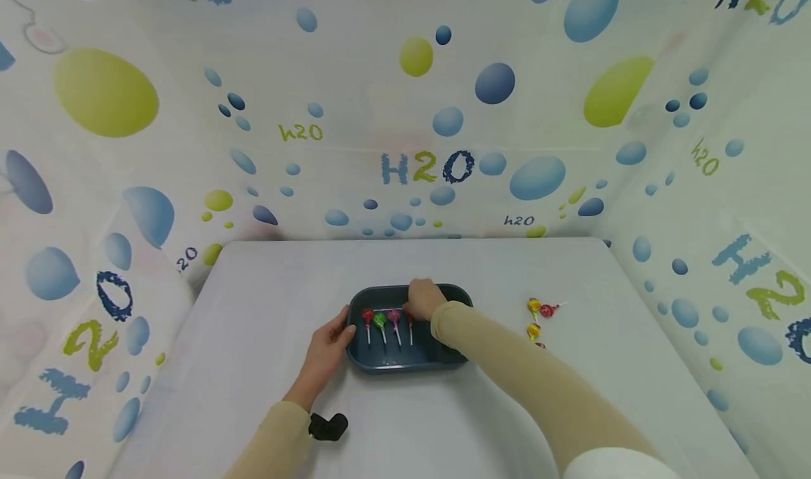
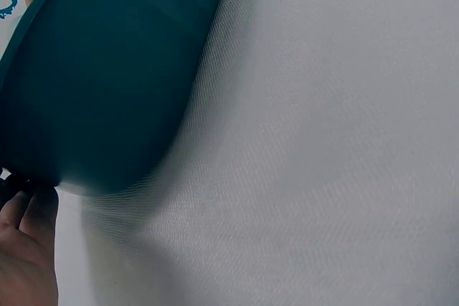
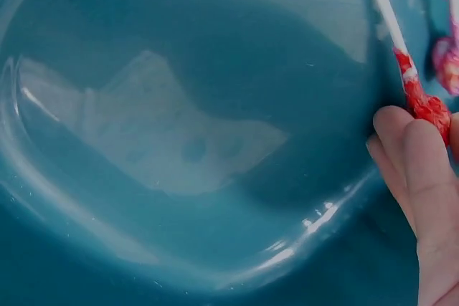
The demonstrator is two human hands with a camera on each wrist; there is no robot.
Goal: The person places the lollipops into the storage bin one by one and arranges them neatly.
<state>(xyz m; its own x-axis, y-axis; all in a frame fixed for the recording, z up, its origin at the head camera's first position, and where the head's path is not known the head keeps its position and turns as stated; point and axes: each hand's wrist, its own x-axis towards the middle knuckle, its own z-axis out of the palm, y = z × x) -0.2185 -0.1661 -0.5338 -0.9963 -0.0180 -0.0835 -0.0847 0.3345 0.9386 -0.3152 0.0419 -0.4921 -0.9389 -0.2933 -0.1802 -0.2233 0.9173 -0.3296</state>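
Note:
A dark teal tray (image 1: 405, 369) sits on the white table, its left end held by my left hand (image 1: 324, 349), thumb at the rim. Inside it, a red lollipop (image 1: 368, 315), a green lollipop (image 1: 379, 320) and a pink lollipop (image 1: 394, 316) lie side by side, sticks toward me. To the right of these, my right hand (image 1: 426, 299) reaches over the far rim and pinches another red lollipop (image 3: 430, 111) by its wrapped head. Its white stick points toward me, close over the tray floor. The left wrist view shows the tray's outer side.
On the table right of the tray lie a yellow lollipop (image 1: 534, 305), a red lollipop (image 1: 548, 310) and a second yellow lollipop (image 1: 534, 332). Another red wrapper (image 1: 541, 346) is partly hidden by the right sleeve. Printed cloth (image 1: 342, 183) encloses the table's back and sides.

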